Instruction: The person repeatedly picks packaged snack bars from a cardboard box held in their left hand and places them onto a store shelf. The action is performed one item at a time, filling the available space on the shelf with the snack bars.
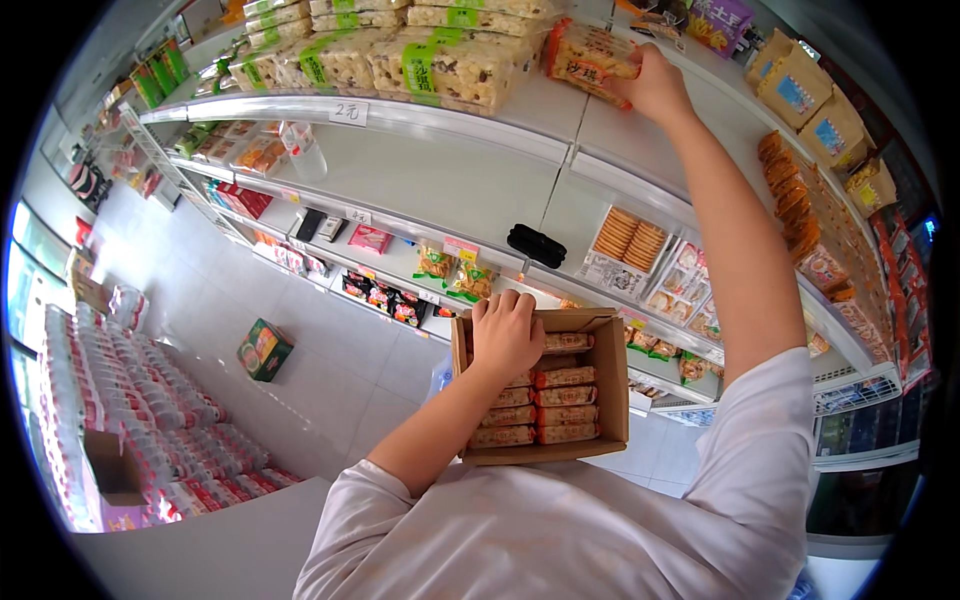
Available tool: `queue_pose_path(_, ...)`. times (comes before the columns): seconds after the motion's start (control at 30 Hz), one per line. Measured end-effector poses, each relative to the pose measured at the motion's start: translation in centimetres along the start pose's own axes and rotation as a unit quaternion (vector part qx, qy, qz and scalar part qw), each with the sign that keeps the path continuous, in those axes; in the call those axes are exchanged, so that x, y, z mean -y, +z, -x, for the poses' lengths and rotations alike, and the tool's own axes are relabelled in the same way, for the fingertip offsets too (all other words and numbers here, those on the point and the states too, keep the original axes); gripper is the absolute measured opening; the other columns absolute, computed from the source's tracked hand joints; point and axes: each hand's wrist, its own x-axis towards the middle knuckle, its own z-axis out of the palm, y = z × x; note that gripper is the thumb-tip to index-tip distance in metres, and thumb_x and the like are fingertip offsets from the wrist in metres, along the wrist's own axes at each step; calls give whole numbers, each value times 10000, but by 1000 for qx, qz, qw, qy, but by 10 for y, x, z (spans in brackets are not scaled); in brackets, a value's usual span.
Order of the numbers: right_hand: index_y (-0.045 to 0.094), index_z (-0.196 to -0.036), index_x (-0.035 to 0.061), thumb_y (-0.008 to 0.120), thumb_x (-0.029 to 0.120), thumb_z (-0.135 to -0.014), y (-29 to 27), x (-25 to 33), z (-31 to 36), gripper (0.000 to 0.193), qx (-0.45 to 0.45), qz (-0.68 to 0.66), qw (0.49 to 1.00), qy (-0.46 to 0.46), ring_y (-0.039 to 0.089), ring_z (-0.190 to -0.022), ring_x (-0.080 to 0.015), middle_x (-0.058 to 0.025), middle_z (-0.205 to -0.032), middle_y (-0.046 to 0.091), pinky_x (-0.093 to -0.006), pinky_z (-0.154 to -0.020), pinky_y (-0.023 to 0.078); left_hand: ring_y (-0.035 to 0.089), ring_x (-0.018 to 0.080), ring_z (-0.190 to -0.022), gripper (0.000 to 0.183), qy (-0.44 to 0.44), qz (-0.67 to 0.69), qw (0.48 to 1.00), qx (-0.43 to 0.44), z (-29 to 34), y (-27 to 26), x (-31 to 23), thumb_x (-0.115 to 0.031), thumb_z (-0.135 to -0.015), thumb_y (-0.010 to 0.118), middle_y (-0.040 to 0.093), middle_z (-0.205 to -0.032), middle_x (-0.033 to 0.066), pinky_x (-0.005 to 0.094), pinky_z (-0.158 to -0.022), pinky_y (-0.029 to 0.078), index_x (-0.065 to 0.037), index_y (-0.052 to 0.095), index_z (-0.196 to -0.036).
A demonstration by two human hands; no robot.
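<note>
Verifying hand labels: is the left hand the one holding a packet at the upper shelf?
No, the right hand holds the packet there, while the left hand is at the cardboard box.

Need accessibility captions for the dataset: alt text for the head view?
Right hand holds a red-and-clear packet at an upper shelf, just right of stacked green-banded snacks. Left hand is over the left part of an open carton of similar packets. Stacked bottles stand at lower left.
</note>
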Motion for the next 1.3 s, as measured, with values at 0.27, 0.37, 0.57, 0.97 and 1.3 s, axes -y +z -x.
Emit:
queue_pose_path(0.27,523,-1156,-40,762,617,-801,4,-9,0,784,26,-10,999,24,695,-996,-320,-212,-1077,699,-385,-822,543,589,288,-1005,235,-2,1,1000,5,-1,-4,-3,-195,-812,695,597,-997,80,456,-906,376,-102,616,-1013)
queue_pose_path(0.37,481,-1230,-59,719,595,-854,11,-12,-2,791,32,8,999,19,701,-975,-341,-238,-1102,687,-395,-823,545,595,290,-1009,235,0,-1,1000,8,-2,-6,-4,-184,-807,699,601,-999,84,451,-903,376,-102,617,-1011)
queue_pose_path(0.57,483,-1327,33,706,410,-909,-41,9,26,606,0,59,998,0,696,-1004,-320,-252,-1144,673,-414,-814,554,602,302,-998,227,10,32,999,-13,-1,-4,0,-144,-785,706,612,-987,83,449,-895,380,-107,619,-991)
queue_pose_path(0.97,657,-974,13,686,186,-884,22,23,325,198,420,-227,878,-8,681,-785,-293,-148,-806,686,-406,-684,514,578,350,-748,103,48,283,946,-148,-4,-10,-4,81,-797,609,563,-803,149,400,-652,476,0,557,-833)
queue_pose_path(1.3,593,-1314,127,668,285,-896,99,-28,407,453,544,-36,838,-19,614,-1153,-354,-165,-1246,645,-496,-975,460,587,257,-656,99,50,329,941,-71,7,-8,-10,88,-803,605,577,-806,121,333,-589,473,3,580,-847)
